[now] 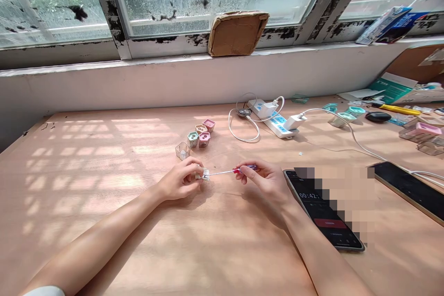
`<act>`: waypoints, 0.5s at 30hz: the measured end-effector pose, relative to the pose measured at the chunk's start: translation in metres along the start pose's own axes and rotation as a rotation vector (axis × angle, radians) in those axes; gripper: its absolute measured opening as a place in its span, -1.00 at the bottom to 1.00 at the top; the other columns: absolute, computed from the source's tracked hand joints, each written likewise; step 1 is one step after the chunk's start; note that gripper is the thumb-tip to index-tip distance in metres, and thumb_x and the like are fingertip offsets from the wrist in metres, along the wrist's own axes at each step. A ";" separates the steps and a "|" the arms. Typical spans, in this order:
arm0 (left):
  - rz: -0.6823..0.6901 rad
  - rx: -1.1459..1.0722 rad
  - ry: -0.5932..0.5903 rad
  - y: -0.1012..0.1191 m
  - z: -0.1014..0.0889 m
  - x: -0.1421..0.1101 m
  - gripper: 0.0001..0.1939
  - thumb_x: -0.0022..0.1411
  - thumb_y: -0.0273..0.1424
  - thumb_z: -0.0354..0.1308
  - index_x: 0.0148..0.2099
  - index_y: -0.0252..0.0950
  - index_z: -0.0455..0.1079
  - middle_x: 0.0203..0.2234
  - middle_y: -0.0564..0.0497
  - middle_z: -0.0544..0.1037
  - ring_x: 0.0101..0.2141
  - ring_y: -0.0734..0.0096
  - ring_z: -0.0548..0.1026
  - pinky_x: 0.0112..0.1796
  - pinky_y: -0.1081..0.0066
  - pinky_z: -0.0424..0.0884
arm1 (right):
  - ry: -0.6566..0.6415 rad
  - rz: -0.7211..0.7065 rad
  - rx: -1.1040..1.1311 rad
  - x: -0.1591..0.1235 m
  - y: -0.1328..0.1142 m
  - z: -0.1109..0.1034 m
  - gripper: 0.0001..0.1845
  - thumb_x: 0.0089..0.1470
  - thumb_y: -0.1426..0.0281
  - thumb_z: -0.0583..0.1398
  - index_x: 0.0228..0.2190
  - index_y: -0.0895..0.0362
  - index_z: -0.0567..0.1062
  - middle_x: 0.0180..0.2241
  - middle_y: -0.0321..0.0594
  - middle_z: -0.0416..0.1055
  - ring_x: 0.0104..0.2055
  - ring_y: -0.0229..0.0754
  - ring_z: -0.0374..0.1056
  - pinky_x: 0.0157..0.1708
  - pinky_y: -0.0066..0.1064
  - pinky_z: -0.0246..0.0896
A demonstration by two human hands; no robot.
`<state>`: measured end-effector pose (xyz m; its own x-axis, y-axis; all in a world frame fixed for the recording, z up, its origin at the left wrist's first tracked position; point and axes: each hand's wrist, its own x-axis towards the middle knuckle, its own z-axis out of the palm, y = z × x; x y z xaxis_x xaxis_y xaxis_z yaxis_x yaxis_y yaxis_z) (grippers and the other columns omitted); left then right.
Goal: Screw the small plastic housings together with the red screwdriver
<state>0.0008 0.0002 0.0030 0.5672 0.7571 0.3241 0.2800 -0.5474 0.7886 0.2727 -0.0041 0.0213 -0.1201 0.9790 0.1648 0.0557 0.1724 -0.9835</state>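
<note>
My left hand (180, 179) rests on the wooden table (104, 203), its fingers closed around a small clear plastic piece (204, 174). My right hand (265, 180) pinches the red handle of a small screwdriver (229, 172). The thin metal shaft points left and its tip meets the clear piece. A clear plastic cup-like casing (182, 151) stands just behind my left hand. Several small pink, green and beige cube-shaped parts (201, 134) sit in a cluster further back.
A phone (324, 212) showing a timer lies right of my right hand; a second dark phone (411, 189) lies further right. A white power strip (275, 120) with chargers and cables sits behind. More small parts, boxes and tools crowd the right edge. A cardboard piece (237, 32) leans on the windowsill.
</note>
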 end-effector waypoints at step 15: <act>0.011 0.026 0.002 -0.001 0.000 0.000 -0.79 0.24 -0.52 0.13 -0.07 -0.28 0.45 -0.05 -0.16 0.44 -0.20 0.33 0.47 -0.37 0.49 0.39 | 0.008 0.011 -0.022 -0.001 0.000 -0.001 -0.58 -0.03 -0.02 0.39 -0.45 0.10 0.62 -0.58 -0.23 0.52 -0.56 -0.24 0.38 -0.51 -0.42 0.35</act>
<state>-0.0002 0.0007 0.0020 0.5689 0.7518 0.3335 0.2937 -0.5645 0.7714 0.2736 -0.0046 0.0216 -0.1114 0.9816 0.1548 0.0790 0.1640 -0.9833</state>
